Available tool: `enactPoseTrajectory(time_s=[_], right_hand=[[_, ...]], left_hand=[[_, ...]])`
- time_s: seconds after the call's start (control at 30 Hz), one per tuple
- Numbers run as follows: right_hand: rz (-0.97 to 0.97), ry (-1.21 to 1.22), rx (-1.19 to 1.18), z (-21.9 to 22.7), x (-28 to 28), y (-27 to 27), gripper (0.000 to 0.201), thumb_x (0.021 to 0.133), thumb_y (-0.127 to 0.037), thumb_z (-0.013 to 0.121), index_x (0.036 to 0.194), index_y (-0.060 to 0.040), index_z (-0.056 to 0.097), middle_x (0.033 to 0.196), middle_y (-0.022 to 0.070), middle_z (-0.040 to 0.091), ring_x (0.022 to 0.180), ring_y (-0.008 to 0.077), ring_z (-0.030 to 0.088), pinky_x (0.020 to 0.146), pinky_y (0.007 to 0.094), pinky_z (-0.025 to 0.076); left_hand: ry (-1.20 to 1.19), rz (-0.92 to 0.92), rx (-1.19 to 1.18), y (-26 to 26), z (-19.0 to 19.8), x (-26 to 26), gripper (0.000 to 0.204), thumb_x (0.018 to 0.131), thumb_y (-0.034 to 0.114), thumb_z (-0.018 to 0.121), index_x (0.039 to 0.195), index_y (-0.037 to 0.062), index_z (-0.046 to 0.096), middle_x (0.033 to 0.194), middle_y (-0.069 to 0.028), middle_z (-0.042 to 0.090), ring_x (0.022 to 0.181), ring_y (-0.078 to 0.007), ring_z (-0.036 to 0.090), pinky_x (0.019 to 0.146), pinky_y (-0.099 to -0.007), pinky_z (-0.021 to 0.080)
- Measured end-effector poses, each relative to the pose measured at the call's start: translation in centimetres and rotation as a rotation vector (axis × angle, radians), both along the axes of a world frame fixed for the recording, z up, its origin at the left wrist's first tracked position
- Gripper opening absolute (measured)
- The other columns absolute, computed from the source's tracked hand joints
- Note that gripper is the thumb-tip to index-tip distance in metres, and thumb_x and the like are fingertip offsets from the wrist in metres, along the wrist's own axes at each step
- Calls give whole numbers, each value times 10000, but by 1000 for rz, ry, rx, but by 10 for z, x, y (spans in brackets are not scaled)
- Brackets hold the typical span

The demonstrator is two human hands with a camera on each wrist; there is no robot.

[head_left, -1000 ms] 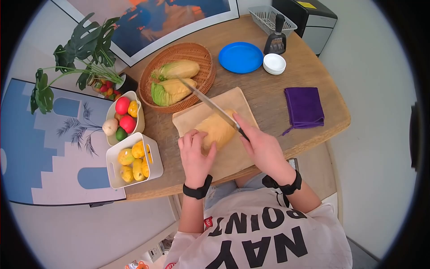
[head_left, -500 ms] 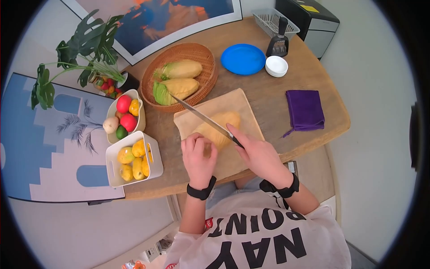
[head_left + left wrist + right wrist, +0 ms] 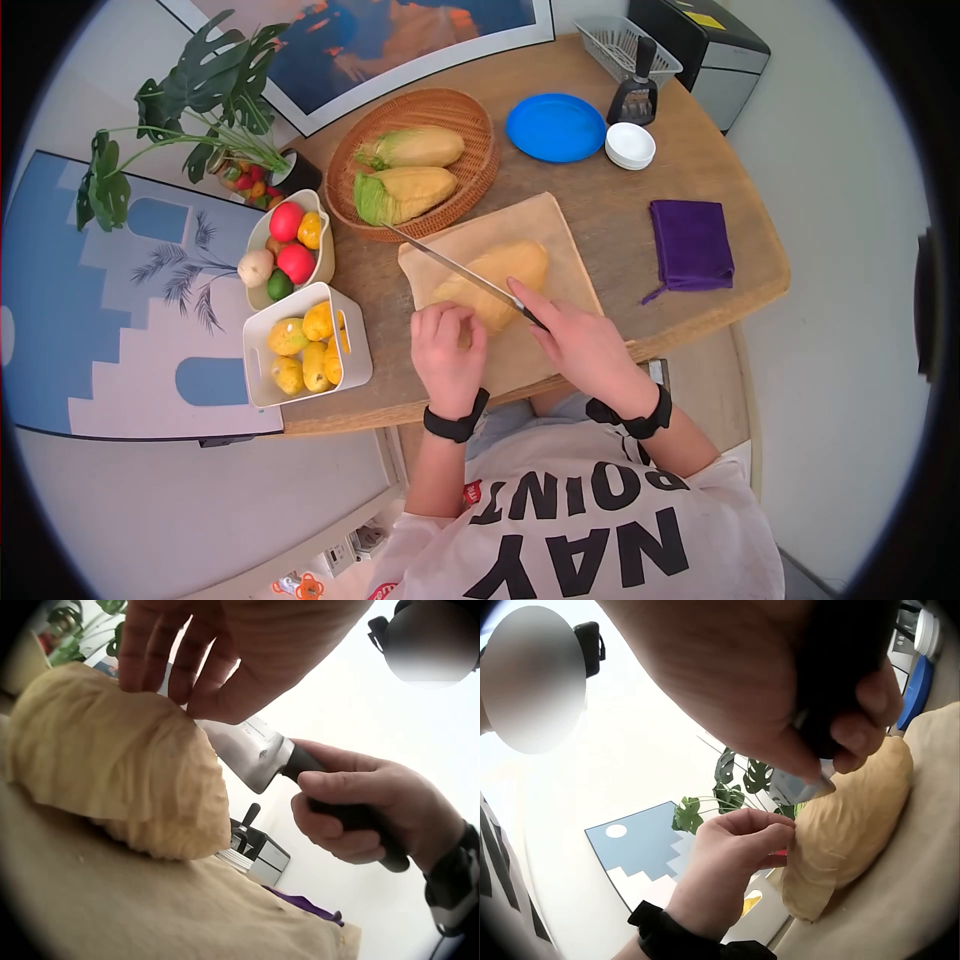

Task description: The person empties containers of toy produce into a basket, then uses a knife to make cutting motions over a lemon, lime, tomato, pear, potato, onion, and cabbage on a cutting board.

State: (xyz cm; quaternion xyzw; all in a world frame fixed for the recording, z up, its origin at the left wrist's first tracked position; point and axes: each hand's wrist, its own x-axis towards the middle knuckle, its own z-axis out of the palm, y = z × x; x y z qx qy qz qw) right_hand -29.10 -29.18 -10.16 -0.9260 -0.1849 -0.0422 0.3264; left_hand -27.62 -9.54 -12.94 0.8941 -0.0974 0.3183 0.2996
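A yellow, wrinkled, soft-looking cabbage-shaped thing (image 3: 495, 283) lies on a pale wooden cutting board (image 3: 560, 235) near the front edge of the round wooden table (image 3: 620, 230). Its skin is creased and matte, like cloth or foam. The left hand (image 3: 447, 352) rests curled fingertips on its near end, steadying it without closing round it. The right hand (image 3: 580, 343) grips the black handle of a long steel kitchen knife (image 3: 450, 268), forefinger laid along the spine, the blade lying slantwise across the yellow thing.

The left wrist view shows what the head view cannot: the blade's broad heel (image 3: 251, 754) close behind the yellow thing's rounded end, and the right hand's fingers (image 3: 337, 825) wrapped fully round the handle. The right wrist view shows the left hand's fingertips (image 3: 769, 825) bunched against the creased skin.

Farther off stand a woven wicker basket (image 3: 470, 110) with two more cabbages, a blue plate (image 3: 556, 127), stacked white dishes (image 3: 630, 146), a folded purple cloth (image 3: 691, 245), and two white bins of toy fruit (image 3: 300, 300). The person's white shirt (image 3: 590, 520) reads "NAY POINT", seen upside down.
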Motion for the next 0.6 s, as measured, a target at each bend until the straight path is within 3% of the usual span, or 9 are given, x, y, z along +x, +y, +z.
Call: enactPoseTrajectory(time_s=[0.2, 0.3, 0.4, 0.6], right_hand=[[-7, -25, -19, 14, -4, 9, 645, 958, -173, 639, 1562, -236, 422, 836, 124, 640, 648, 336, 653, 575, 438, 532], [8, -37, -4, -5, 0, 7, 646, 956, -177, 640, 1562, -245, 424, 818, 113, 632, 635, 329, 648, 565, 433, 528], [11, -16, -78, 10, -5, 7, 644, 956, -180, 643, 1559, -248, 428, 812, 109, 627, 638, 320, 649, 555, 428, 523], [-10, -56, -37, -5, -3, 8, 635, 950, -178, 651, 1547, -256, 446, 811, 99, 627, 634, 317, 649, 548, 419, 520]], left_hand=[[-14, -7, -48, 2, -1, -2, 192, 708, -74, 747, 853, 29, 674, 927, -96, 671, 882, -298, 630, 776, -390, 522], [-11, 4, -22, 4, -1, -2, 188, 712, -74, 748, 852, 27, 674, 922, -96, 673, 874, -293, 638, 767, -384, 526], [12, 9, -59, 5, -3, -4, 181, 718, -73, 750, 848, 27, 674, 913, -94, 674, 863, -288, 644, 759, -381, 530], [-13, 19, -53, 5, -4, -4, 166, 729, -66, 762, 842, 23, 679, 919, -104, 681, 848, -293, 649, 752, -375, 537]])
